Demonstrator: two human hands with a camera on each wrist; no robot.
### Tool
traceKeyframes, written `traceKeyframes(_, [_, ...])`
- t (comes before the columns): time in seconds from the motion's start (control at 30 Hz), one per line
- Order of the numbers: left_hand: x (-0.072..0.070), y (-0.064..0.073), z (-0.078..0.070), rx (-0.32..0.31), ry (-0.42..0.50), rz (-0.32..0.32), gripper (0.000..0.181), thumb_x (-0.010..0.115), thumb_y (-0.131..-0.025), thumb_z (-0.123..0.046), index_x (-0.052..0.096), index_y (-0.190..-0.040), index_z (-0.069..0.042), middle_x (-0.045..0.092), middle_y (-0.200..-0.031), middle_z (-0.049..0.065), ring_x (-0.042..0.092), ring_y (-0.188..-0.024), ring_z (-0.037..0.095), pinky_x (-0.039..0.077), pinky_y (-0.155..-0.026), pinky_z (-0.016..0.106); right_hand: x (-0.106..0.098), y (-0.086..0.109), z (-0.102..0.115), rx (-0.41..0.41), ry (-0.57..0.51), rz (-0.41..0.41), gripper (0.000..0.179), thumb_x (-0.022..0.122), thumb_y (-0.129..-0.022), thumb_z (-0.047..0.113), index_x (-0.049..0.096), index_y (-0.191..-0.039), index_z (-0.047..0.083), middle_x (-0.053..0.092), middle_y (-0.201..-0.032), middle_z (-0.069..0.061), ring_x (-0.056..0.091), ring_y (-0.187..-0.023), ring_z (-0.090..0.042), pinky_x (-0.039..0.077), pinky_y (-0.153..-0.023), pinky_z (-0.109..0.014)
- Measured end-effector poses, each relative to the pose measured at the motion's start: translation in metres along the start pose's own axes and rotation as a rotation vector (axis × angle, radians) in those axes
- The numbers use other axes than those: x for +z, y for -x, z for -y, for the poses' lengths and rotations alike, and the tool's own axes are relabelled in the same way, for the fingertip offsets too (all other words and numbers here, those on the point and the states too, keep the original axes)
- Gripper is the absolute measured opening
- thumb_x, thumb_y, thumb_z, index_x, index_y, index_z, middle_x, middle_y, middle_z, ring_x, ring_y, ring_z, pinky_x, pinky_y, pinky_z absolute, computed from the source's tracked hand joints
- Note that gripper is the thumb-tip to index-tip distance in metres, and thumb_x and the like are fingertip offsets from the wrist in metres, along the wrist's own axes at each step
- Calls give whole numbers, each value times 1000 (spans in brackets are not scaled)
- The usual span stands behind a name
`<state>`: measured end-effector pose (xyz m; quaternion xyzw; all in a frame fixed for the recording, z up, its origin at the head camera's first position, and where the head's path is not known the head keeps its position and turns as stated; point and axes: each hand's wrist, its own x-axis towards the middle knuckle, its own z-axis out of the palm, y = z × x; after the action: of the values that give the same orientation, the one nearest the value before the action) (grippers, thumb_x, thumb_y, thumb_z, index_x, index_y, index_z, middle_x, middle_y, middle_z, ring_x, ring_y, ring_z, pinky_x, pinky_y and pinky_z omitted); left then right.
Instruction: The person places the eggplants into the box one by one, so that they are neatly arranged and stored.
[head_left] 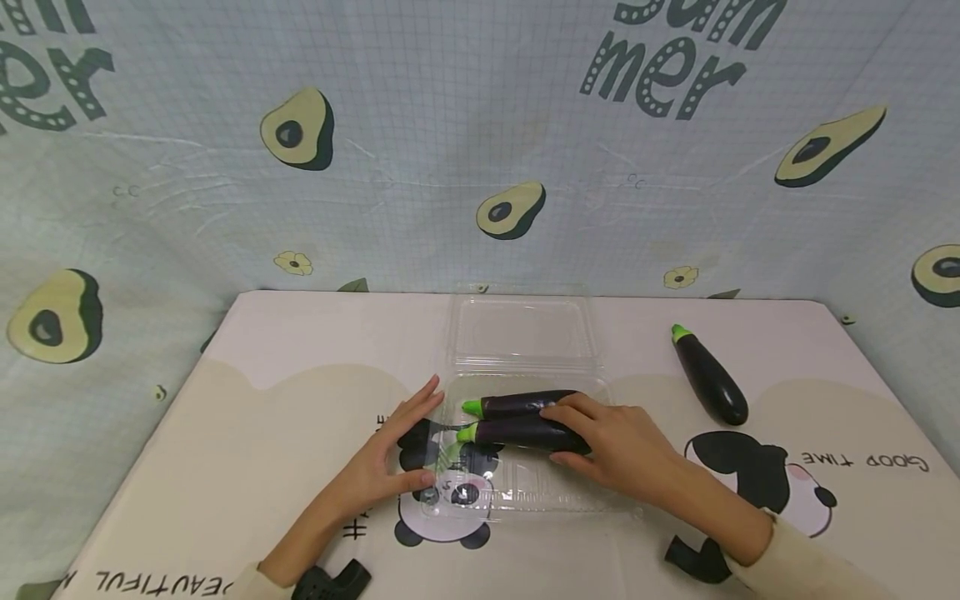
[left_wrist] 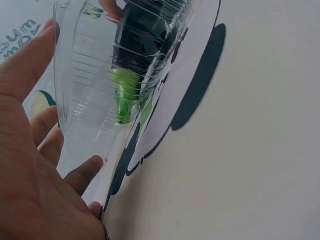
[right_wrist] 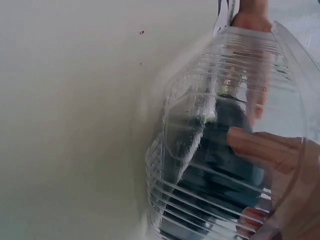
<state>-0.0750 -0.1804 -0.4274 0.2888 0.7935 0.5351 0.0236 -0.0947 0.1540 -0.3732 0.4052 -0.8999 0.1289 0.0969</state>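
Observation:
A clear plastic clamshell box (head_left: 555, 493) lies unfolded on the table, its lid (head_left: 522, 331) laid back toward the wall. Two dark purple eggplants with green stems lie across its base, stems to the left. My right hand (head_left: 618, 437) grips the nearer eggplant (head_left: 517, 432) by its thick end, fingertips reaching over to the farther eggplant (head_left: 510, 405). At the box's left side, my left hand (head_left: 375, 471) is spread, its straight fingers and thumb at the rim. Through the clear wall in the left wrist view, a green stem (left_wrist: 125, 95) shows.
A third eggplant (head_left: 712, 379) lies on the right side of the table, stem pointing away. The light tablecloth (head_left: 247, 467) carries printed animals and lettering. Behind the table's far edge hangs a blue-grey sheet (head_left: 420, 183) printed with avocados.

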Motion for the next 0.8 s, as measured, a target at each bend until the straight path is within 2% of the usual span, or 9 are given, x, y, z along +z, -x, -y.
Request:
traceKeyframes(0.17, [1, 0, 0, 13, -21, -6, 84, 76, -77, -22, 33, -150, -17, 16, -159, 2, 12, -143, 37, 11, -101, 75, 2, 0, 2, 9, 22, 7, 50, 76, -80, 40, 63, -121, 15, 59, -114, -2, 64, -67, -12, 49, -52, -25])
traceKeyframes(0.37, [1, -1, -1, 17, -31, -13, 85, 76, -76, -20, 34, -149, -17, 17, -159, 2, 12, -144, 33, 11, -100, 75, 4, 0, 3, 23, 40, 13, 50, 75, -80, 43, 64, -120, 15, 56, -112, 0, 62, -66, -12, 48, -51, -25])
traceKeyframes(0.6, [0, -1, 0, 23, -32, -14, 85, 76, -76, -21, 34, -149, -18, 17, -159, 2, 12, -142, 40, 9, -101, 75, 6, 0, 3, 23, 61, 36, 50, 73, -82, 44, 62, -121, 15, 56, -111, 0, 61, -65, -11, 46, -50, -25])
traceKeyframes(0.8, [1, -1, 1, 18, -42, -14, 84, 75, -76, -22, 34, -149, -18, 17, -159, 1, 11, -142, 40, 10, -100, 75, 6, -1, 4, 32, 68, 53, 49, 74, -82, 42, 61, -120, 15, 55, -110, -1, 60, -65, -12, 46, -50, -26])
